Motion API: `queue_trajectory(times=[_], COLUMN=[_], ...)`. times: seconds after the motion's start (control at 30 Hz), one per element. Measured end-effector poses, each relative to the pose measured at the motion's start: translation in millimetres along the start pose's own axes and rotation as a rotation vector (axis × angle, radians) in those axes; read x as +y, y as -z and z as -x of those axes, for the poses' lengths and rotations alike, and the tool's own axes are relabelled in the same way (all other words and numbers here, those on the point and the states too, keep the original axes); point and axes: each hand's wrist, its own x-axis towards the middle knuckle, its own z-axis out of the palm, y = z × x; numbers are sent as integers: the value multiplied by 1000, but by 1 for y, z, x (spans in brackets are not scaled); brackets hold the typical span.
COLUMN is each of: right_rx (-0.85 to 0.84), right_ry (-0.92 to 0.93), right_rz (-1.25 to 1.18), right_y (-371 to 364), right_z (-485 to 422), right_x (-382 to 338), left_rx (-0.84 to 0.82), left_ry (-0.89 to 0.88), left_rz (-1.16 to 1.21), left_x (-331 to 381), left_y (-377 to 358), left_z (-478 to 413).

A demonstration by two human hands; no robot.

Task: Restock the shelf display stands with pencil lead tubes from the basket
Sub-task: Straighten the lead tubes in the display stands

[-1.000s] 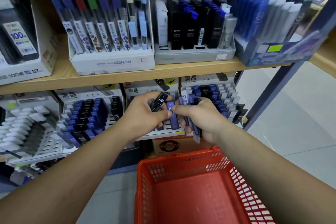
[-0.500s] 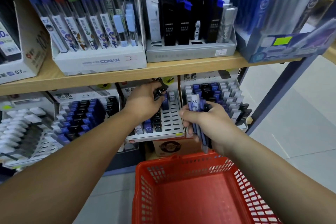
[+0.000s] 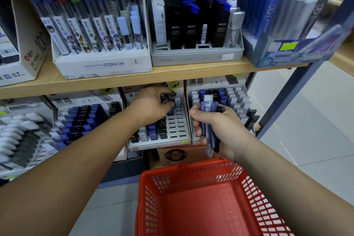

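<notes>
My left hand (image 3: 153, 105) pinches a black lead tube (image 3: 167, 96) at the back rows of the middle slotted display stand (image 3: 178, 120) on the lower shelf. That stand has many bare slots on its right side and several tubes in its front rows. My right hand (image 3: 214, 126) grips a bundle of purple and black lead tubes (image 3: 208, 119), held upright in front of the right display stand (image 3: 235, 99). The red basket (image 3: 191, 174) sits below my arms, and its visible floor holds nothing.
A fuller stand (image 3: 82, 119) stands to the left on the lower shelf. The upper wooden shelf (image 3: 134, 80) carries boxes of lead tubes, including a Conan box (image 3: 103, 63). A dark metal post (image 3: 298, 86) bounds the right, with tiled floor beyond.
My hands have separated: the left one carried the black tube up and back over the middle stand, while the right stayed with its bundle. The view has shifted down slightly.
</notes>
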Motion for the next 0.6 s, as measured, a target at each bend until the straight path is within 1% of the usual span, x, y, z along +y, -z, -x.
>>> queue_trajectory(times=[0.1, 0.2, 0.3, 0.37, 0.47, 0.53, 0.6], right_rx=[92, 146, 137, 115, 99, 112, 144], right_ry=[75, 183, 240, 242, 238, 236, 275], right_rz=[65, 186, 264, 288, 348, 402, 475], right_y=[-2, -9, -18, -23, -28, -29, -27], right_z=[1, 1, 0, -1, -1, -3, -7], right_x=[0, 0, -1, -1, -1, -1, -2], left_rx=[-116, -236, -304, -304, -238, -202, -156], left_ry=[75, 122, 143, 143, 155, 170, 195], left_rz=[295, 431, 531, 537, 545, 569, 585], left_x=[10, 15, 20, 23, 22, 16, 11], left_y=[8, 16, 17, 14, 12, 14, 20], left_z=[17, 34, 47, 54, 59, 61, 62])
